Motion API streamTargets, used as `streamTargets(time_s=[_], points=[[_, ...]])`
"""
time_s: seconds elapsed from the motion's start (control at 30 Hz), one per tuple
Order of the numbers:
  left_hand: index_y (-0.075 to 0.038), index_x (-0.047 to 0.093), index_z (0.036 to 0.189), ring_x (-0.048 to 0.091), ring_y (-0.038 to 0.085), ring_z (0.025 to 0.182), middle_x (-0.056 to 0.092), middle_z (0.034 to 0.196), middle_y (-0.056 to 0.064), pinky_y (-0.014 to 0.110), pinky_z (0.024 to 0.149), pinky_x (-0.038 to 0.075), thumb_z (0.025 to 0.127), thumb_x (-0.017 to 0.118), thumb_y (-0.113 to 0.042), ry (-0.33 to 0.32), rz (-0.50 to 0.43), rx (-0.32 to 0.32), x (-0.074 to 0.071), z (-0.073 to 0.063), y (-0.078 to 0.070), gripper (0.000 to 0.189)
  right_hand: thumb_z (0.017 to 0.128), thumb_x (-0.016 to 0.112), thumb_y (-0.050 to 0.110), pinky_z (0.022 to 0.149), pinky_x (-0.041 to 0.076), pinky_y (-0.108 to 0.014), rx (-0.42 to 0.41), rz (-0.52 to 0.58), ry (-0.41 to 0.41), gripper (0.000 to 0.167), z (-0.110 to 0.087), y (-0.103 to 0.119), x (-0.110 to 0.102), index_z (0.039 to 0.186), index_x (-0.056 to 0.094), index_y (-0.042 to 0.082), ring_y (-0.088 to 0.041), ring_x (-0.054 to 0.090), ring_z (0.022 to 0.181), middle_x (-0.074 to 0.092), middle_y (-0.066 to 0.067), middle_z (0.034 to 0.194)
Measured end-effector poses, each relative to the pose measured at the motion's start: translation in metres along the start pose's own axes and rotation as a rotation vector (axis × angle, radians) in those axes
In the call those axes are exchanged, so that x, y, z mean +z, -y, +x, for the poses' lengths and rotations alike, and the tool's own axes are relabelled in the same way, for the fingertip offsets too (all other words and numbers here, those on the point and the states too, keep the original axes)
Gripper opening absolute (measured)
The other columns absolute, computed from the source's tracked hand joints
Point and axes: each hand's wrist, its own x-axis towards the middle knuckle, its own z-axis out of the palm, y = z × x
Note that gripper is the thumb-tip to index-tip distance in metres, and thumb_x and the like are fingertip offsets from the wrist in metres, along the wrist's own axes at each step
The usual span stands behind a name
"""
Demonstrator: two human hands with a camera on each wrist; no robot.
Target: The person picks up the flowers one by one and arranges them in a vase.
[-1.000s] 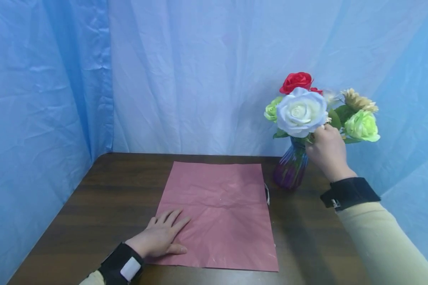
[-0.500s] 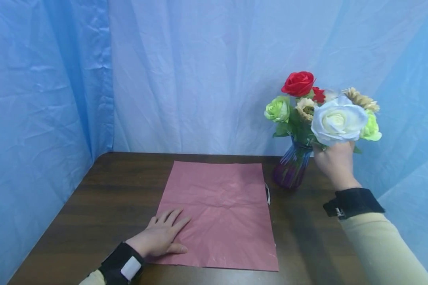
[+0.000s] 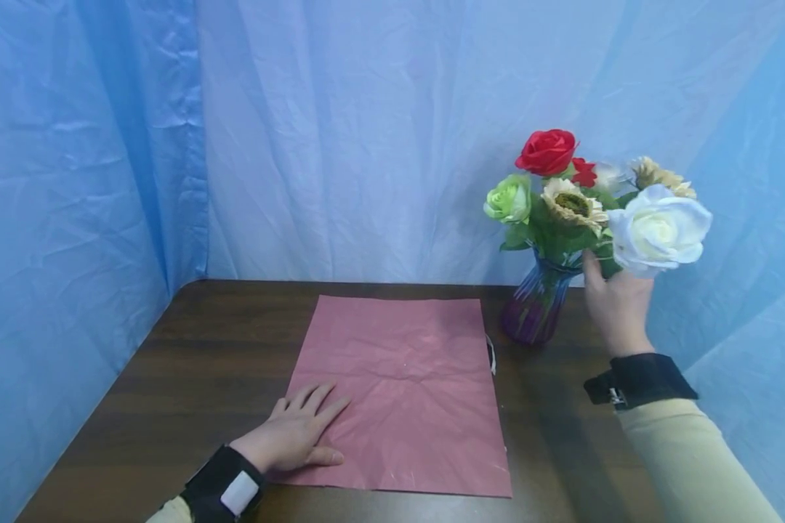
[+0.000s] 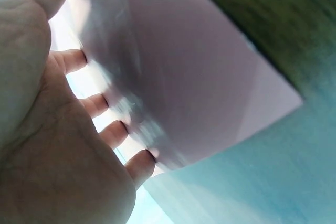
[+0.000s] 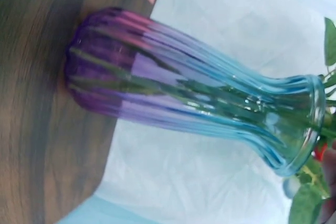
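Observation:
My left hand lies flat with spread fingers on the near left part of a pink sheet; its fingertips press the sheet in the left wrist view. My right hand is among the flowers just right of the vase's mouth, thumb up beside the rim. A large white rose overlaps its fingers, so I cannot tell whether they grip the stem. The ribbed glass vase, purple below and blue above, stands upright with several green stems inside. Only a sliver of the right hand shows in the right wrist view.
A red rose, a green rose and a cream sunflower fill the vase's top. A small white cord lies at the sheet's right edge. Blue curtains hang behind and beside the dark wooden table.
The white rose has swung from the bouquet's front left to its right side, uncovering the sunflower. My right hand has turned and shifted slightly right and down. The left hand has stayed still.

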Motion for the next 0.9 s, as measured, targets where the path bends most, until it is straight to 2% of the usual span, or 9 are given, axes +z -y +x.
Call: streamTargets(time_s=[0.1, 0.17, 0.23, 0.27, 0.4, 0.53, 0.7, 0.8, 0.9], points=[[-0.026, 0.036, 0.160, 0.022, 0.041, 0.151, 0.023, 0.167, 0.013, 0.068, 0.110, 0.028, 0.088, 0.061, -0.071, 0.002, -0.002, -0.006, 0.000, 0.000, 0.000, 0.088, 0.094, 0.071, 0.014, 0.107, 0.041, -0.051, 0.035, -0.048, -0.002, 0.053, 0.000, -0.002, 0.001, 0.138, 0.051, -0.007, -0.045, 0.054, 0.124, 0.056, -0.031, 0.136], [-0.026, 0.035, 0.160, 0.022, 0.041, 0.151, 0.022, 0.167, 0.013, 0.068, 0.111, 0.028, 0.088, 0.062, -0.071, 0.003, -0.004, -0.009, 0.000, 0.000, 0.000, 0.089, 0.094, 0.070, 0.016, 0.090, 0.045, -0.061, 0.056, -0.111, 0.005, 0.040, 0.000, -0.004, 0.001, 0.121, 0.060, -0.012, -0.053, 0.060, 0.101, 0.064, -0.036, 0.113], [-0.026, 0.036, 0.160, 0.021, 0.041, 0.151, 0.022, 0.167, 0.013, 0.068, 0.111, 0.027, 0.088, 0.062, -0.071, 0.005, -0.004, -0.007, 0.000, 0.000, 0.000, 0.089, 0.096, 0.067, 0.017, 0.078, 0.041, -0.065, 0.082, -0.157, 0.011, 0.032, -0.001, -0.006, 0.001, 0.100, 0.064, -0.014, -0.058, 0.057, 0.084, 0.064, -0.039, 0.094], [-0.026, 0.036, 0.160, 0.021, 0.041, 0.151, 0.022, 0.167, 0.013, 0.068, 0.111, 0.027, 0.088, 0.062, -0.071, 0.005, -0.005, -0.005, 0.000, 0.000, 0.000, 0.089, 0.097, 0.066, 0.018, 0.076, 0.040, -0.065, 0.097, -0.169, 0.017, 0.032, -0.001, -0.007, 0.001, 0.094, 0.063, -0.014, -0.058, 0.056, 0.082, 0.063, -0.039, 0.089], [-0.026, 0.035, 0.160, 0.021, 0.041, 0.151, 0.022, 0.167, 0.013, 0.067, 0.111, 0.028, 0.088, 0.061, -0.071, 0.001, 0.000, 0.005, 0.000, -0.001, 0.001, 0.088, 0.102, 0.059, 0.021, 0.076, 0.039, -0.061, 0.126, -0.182, 0.030, 0.036, 0.000, -0.010, 0.000, 0.084, 0.062, -0.011, -0.055, 0.056, 0.082, 0.063, -0.035, 0.083], [-0.026, 0.035, 0.160, 0.021, 0.041, 0.151, 0.021, 0.168, 0.013, 0.067, 0.111, 0.029, 0.088, 0.061, -0.071, -0.003, 0.008, 0.005, 0.001, 0.000, 0.002, 0.089, 0.102, 0.059, 0.021, 0.073, 0.037, -0.059, 0.096, -0.209, 0.038, 0.037, 0.002, -0.011, -0.001, 0.083, 0.062, -0.011, -0.052, 0.054, 0.080, 0.061, -0.033, 0.080], [-0.027, 0.035, 0.159, 0.022, 0.040, 0.151, 0.022, 0.167, 0.013, 0.067, 0.111, 0.029, 0.088, 0.061, -0.072, 0.000, 0.017, -0.001, 0.001, 0.000, 0.002, 0.089, 0.100, 0.061, 0.022, 0.073, 0.038, -0.065, 0.106, -0.214, 0.036, 0.038, -0.003, -0.011, 0.000, 0.083, 0.061, -0.012, -0.057, 0.056, 0.082, 0.062, -0.037, 0.085], [-0.027, 0.035, 0.159, 0.022, 0.040, 0.150, 0.022, 0.167, 0.012, 0.067, 0.111, 0.029, 0.087, 0.061, -0.072, 0.007, 0.018, -0.006, 0.000, 0.000, 0.002, 0.089, 0.099, 0.062, 0.025, 0.080, 0.040, -0.066, 0.157, -0.185, 0.061, 0.038, -0.010, -0.010, 0.000, 0.102, 0.060, -0.013, -0.057, 0.058, 0.091, 0.063, -0.037, 0.096], [-0.028, 0.035, 0.160, 0.022, 0.039, 0.150, 0.022, 0.168, 0.011, 0.067, 0.112, 0.027, 0.087, 0.061, -0.072, 0.010, 0.016, -0.006, 0.000, 0.001, 0.002, 0.089, 0.099, 0.063, 0.029, 0.089, 0.041, -0.063, 0.248, -0.136, 0.082, 0.051, -0.018, -0.007, 0.001, 0.129, 0.049, -0.010, -0.053, 0.058, 0.102, 0.061, -0.033, 0.111]])
